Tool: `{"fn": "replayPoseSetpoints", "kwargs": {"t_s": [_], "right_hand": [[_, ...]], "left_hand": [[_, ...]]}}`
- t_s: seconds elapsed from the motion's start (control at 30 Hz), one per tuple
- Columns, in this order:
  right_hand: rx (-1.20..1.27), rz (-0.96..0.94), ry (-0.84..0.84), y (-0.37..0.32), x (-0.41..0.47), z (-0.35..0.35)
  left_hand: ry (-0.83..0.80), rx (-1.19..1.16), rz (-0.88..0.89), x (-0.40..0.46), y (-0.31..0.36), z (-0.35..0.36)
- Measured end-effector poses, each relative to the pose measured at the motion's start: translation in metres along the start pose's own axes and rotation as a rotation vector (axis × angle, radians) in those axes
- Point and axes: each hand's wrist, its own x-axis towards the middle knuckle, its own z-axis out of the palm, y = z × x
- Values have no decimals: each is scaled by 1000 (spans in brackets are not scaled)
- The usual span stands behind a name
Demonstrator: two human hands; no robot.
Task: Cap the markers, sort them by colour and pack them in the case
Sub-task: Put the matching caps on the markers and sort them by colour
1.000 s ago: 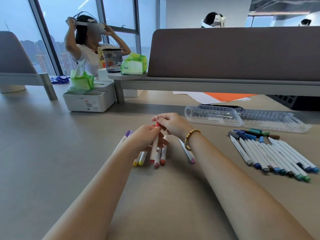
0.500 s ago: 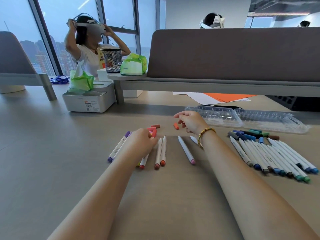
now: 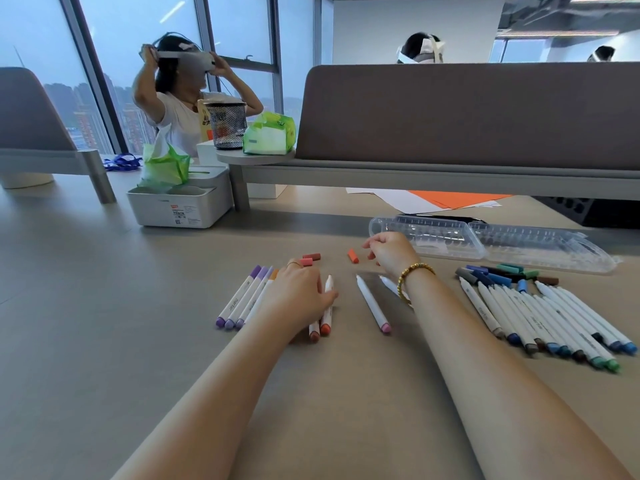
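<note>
From the head camera we see our left hand (image 3: 300, 295) lying over a small group of red and orange markers (image 3: 320, 320) on the table (image 3: 104, 306); its fingers curl down over them, but we cannot tell whether they grip one. Just left lie three capped purple markers (image 3: 239, 303). Our right hand (image 3: 391, 252), farther off, has loosely curled fingers just beside an orange cap (image 3: 352, 255), not touching it. Two reddish caps (image 3: 309, 258) lie partly behind the left fingers. A pink marker (image 3: 373, 304) lies uncapped between our arms; another is mostly hidden under the right wrist. At right, blue and green markers (image 3: 540, 315) lie near the open clear case (image 3: 485, 242).
</note>
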Motion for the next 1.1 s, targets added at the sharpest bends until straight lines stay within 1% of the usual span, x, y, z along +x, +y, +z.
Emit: {"fn": "replayPoseSetpoints", "kwargs": {"t_s": [0.13, 0.3, 0.37, 0.43, 0.53, 0.63, 0.7, 0.8, 0.87, 0.9, 0.97, 1.03, 1.1], "right_hand": [[-152, -4, 67, 8, 2, 1], [-409, -59, 103, 9, 8, 13], [-465, -81, 93, 7, 13, 21], [-560, -113, 69, 7, 19, 28], [-628, -127, 33, 9, 29, 35], [-628, -105, 23, 10, 35, 38], [-694, -115, 33, 8, 35, 38], [-749, -113, -18, 2, 29, 35], [-673, -105, -15, 0, 24, 32], [-579, -87, -1, -1, 21, 30], [-289, -47, 2, -5, 13, 21], [39, 9, -38, -10, 0, 10], [283, 74, -82, -12, -15, -1]], "left_hand": [[-16, 86, -1, 3, 9, 2], [-115, 224, 37, 9, 18, -5], [-165, 225, 36, 14, 22, -9], [-198, 175, 6, 21, 21, -10], [-240, -7, -90, 32, 10, -15], [-211, -334, -195, 35, -7, -25], [-190, -553, -246, 36, -17, -25], [-167, -819, -296, 32, -18, -20], [-158, -897, -300, 26, -12, -19], [-156, -914, -285, 23, -9, -19], [-145, -923, -246, 16, -2, -20], [-143, -906, -228, 9, 3, -19], [-161, -855, -216, 0, 7, -19]]}}
